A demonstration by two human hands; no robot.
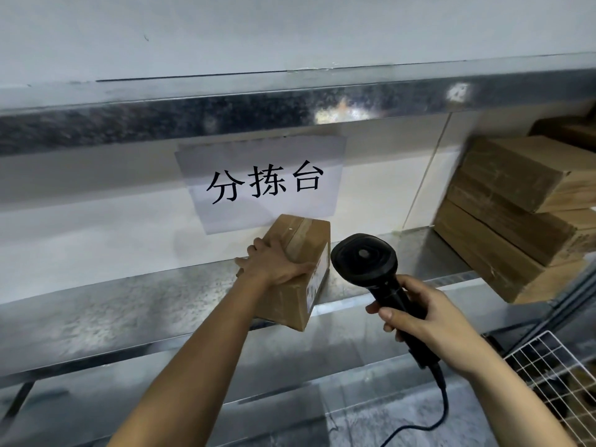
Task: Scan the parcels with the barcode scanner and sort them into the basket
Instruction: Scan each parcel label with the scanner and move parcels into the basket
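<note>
The parcel (308, 243), a brown cardboard box with a strip of clear tape along its top, lies on the metal shelf (129, 311) just below the middle of the view. Its long axis runs away from the person toward the wall, the far end close to the wall and the near end reaching out over the shelf's front lip. A white label (317, 280) sits on its right side face, turned toward the scanner.

The left hand (274, 261) grips the parcel from above: the palm is on the top face, the fingers curl over the left edge and the thumb spreads across the top.

The barcode scanner (364, 258), black, stands just beside the parcel's labelled side, apart from it. Its long axis slants from lower right up to upper left, head uppermost; which way its window faces I cannot tell. The right hand (429, 324) is wrapped round the handle, thumb on the near side. A black cable (443, 411) leaves the base of the handle and curves down out of view.

A white wire basket (548, 366) shows at the lower right, below shelf level. On the shelf's right end is a stack of cardboard boxes (503, 221). Behind the parcel a paper sign (264, 182) with three black characters hangs on the wall, under an upper metal shelf (225, 121).
</note>
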